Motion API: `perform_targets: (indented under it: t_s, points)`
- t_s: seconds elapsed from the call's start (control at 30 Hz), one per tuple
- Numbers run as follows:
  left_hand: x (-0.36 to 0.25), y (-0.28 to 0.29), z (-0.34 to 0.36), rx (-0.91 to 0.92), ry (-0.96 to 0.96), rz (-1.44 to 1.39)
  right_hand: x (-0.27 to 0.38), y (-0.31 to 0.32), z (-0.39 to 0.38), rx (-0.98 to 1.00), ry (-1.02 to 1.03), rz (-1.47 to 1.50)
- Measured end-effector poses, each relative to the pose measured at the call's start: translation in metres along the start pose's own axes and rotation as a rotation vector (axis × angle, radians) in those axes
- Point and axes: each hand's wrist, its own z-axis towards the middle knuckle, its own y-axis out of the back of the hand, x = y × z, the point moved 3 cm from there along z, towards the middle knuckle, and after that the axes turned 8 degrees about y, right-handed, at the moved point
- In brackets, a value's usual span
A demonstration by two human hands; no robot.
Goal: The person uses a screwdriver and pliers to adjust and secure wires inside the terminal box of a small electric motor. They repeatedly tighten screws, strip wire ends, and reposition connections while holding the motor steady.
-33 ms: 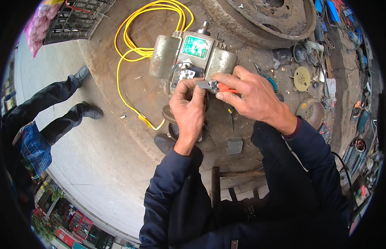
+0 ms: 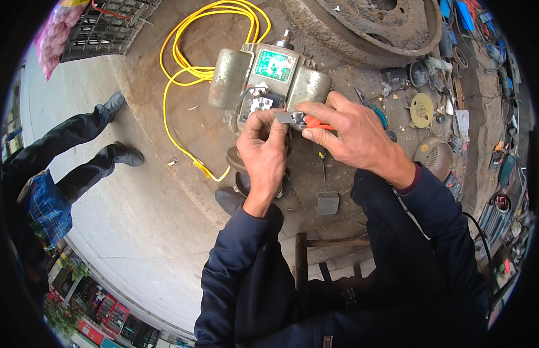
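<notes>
My right hand (image 2: 362,136) is closed around the orange handle of a utility knife (image 2: 317,123), its flat grey blade pointing left. Thumb and forefinger of my left hand (image 2: 263,152) are pinched together right at the blade tip; whatever lies between them is too small or hidden to make out. Just beyond both hands an electric motor (image 2: 230,78) rests on the ground, with a green label plate (image 2: 274,65) on its body and a metal shaft at its far end. Its terminal box is uncovered, showing a white terminal block (image 2: 260,104) beside my left fingertips.
A coiled yellow cable (image 2: 178,49) lies left of the motor. Behind it stands a large rusty wheel rim (image 2: 362,37). A screwdriver (image 2: 323,165) and a small grey cover (image 2: 327,203) lie near my knees. Scattered parts fill the right side. Another person's legs (image 2: 86,130) are at left.
</notes>
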Motion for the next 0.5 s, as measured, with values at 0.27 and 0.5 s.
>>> perform_targets:
  t_s: [0.27,0.5]
  points:
    - [0.0013,0.0009,0.0000,-0.009,0.010,-0.018,0.0005,0.0031,0.0009,0.029,-0.033,0.016]
    - [0.0017,0.0014,0.0004,-0.016,0.030,-0.027,-0.0068,0.0014,-0.0002,0.075,-0.045,0.018]
